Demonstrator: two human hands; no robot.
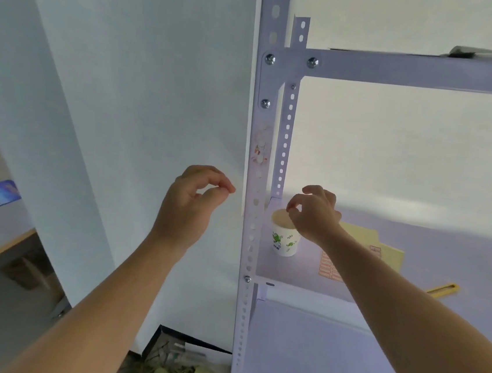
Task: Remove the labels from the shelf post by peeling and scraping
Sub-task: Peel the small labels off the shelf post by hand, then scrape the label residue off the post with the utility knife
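Observation:
The white perforated shelf post [252,232] stands upright in the middle of the view. Torn label remains [261,149] with reddish traces cling to it below the bolted corner plate. My left hand [195,202] hovers just left of the post and below the remains, thumb and forefinger tips pressed together, with no scrap visible between them. My right hand [314,213] is behind the post over the mouth of a paper cup [284,237], its fingers curled and the tips close together. Nothing shows between those fingers either.
The cup stands on the middle shelf board [412,264] beside a yellowish sheet of red-framed labels [363,244] and a yellow tool [443,290]. A white wall panel [143,114] runs along the post's left side. A box of clutter [183,368] sits on the floor below.

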